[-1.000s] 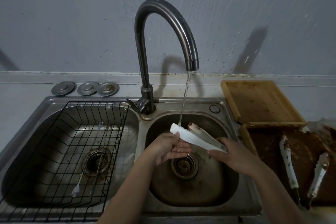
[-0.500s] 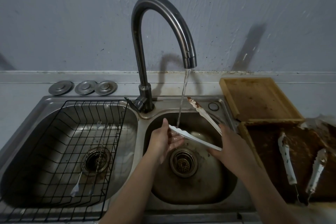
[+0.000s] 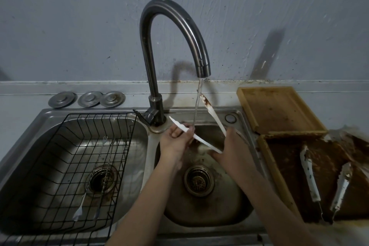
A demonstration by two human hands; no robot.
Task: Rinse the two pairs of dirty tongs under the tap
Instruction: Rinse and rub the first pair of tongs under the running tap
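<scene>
At 6 o'clock, near us, our two arms reach over the small sink [image 3: 235, 217]. Our left hand [image 3: 175, 144] pinches one arm of the white tongs [image 3: 196, 137]. Our right hand [image 3: 232, 149] grips them where the two arms join. The tongs are spread wide, and water runs down from the tap [image 3: 171, 32] at 12 o'clock between them. At 3 o'clock, the other tongs [image 3: 309, 173] lie on a brown, dirty tray [image 3: 283, 168].
</scene>
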